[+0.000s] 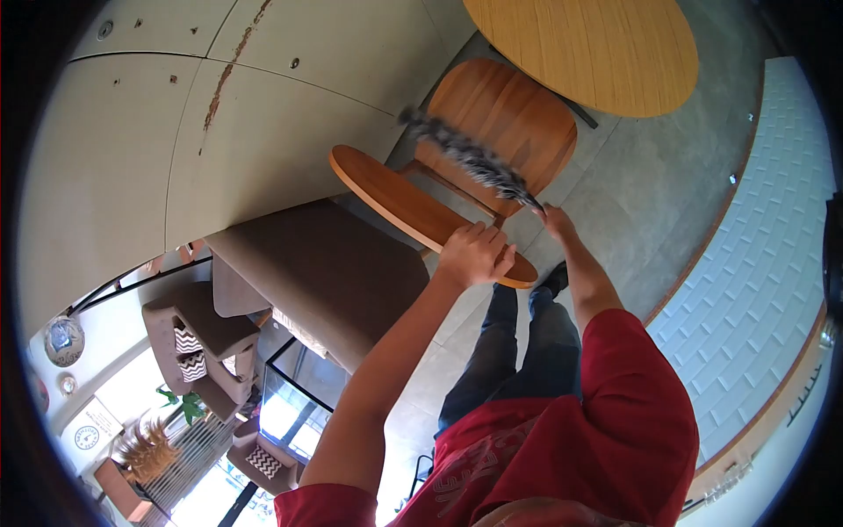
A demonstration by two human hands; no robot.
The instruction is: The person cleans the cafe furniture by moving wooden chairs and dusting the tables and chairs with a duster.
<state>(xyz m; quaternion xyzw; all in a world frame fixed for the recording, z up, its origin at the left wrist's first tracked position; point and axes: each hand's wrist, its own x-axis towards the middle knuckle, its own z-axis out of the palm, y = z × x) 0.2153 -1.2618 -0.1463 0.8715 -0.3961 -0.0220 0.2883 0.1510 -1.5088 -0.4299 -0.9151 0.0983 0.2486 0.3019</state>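
Observation:
A wooden chair with an orange-brown seat (500,123) and a curved backrest (386,189) stands in front of me. My left hand (474,255) is wrapped over the top of the backrest near its right end. In my right hand (555,221) is the handle of a grey fluffy duster (470,158). The duster's head stretches across the seat toward the upper left, and its far tip is blurred. I cannot tell whether its fibres press on the seat along their whole length.
A round wooden table (597,53) stands beyond the chair. Pale panels (281,149) rise at the left, with a brown sofa back (325,263) below them. White tiling (746,290) lines the right side. Armchairs (198,342) with zigzag cushions sit lower left. My feet are on the grey floor (632,193).

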